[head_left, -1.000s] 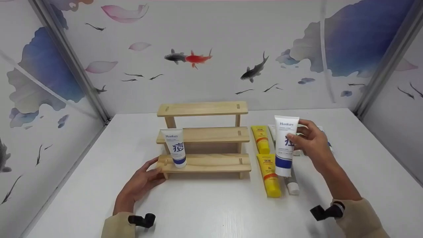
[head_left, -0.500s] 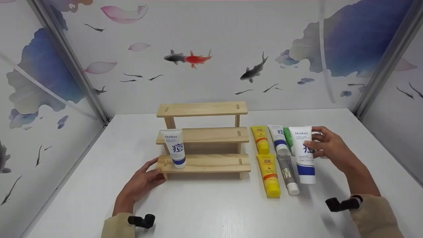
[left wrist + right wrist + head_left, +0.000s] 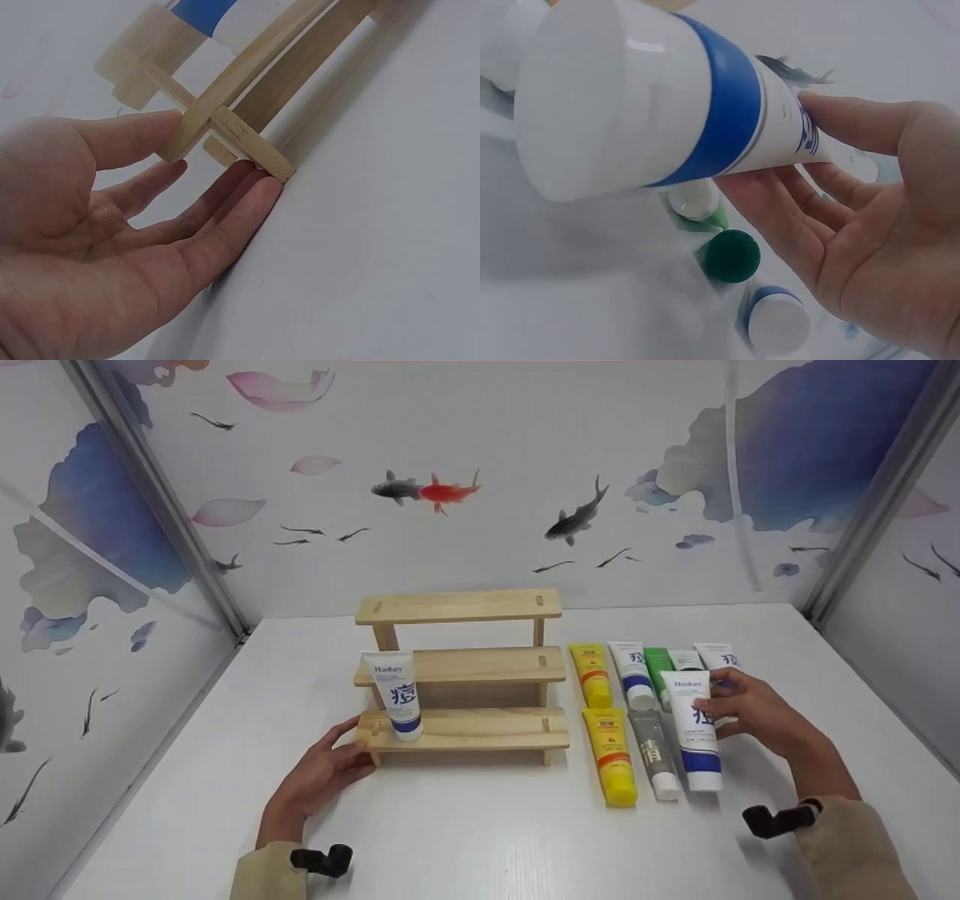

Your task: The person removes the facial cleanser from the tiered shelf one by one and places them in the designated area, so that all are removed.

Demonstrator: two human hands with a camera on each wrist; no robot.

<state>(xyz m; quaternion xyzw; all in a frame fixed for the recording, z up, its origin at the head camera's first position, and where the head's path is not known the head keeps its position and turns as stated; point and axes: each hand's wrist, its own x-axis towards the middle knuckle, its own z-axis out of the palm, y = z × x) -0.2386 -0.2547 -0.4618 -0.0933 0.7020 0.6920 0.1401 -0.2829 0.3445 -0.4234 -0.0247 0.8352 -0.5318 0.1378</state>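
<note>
My left hand (image 3: 319,771) holds the left end of the lowest step of a three-tier wooden display rack (image 3: 465,731). In the left wrist view, its thumb (image 3: 139,139) touches the board's end and the fingertips (image 3: 266,191) lie against the leg. A white tube with a blue band (image 3: 395,697) stands cap-down on that step's left side. My right hand (image 3: 765,712) pinches a matching white tube (image 3: 691,727), cap downward, between thumb and fingers at the right of the other tubes. The right wrist view shows its broad white cap (image 3: 570,105) close up.
Right of the rack lie two yellow tubes (image 3: 616,757), a grey tube (image 3: 655,754), a white-and-blue tube (image 3: 631,675) and a green tube (image 3: 658,675). More white tubes (image 3: 718,654) lie behind the held one, partly hidden. A printed wall (image 3: 465,547) closes the back of the white table (image 3: 450,840).
My right hand has carried the white tube rightward and then lower, nearer the table, uncovering the grey tube and the back row. My left hand and the rack stay put.
</note>
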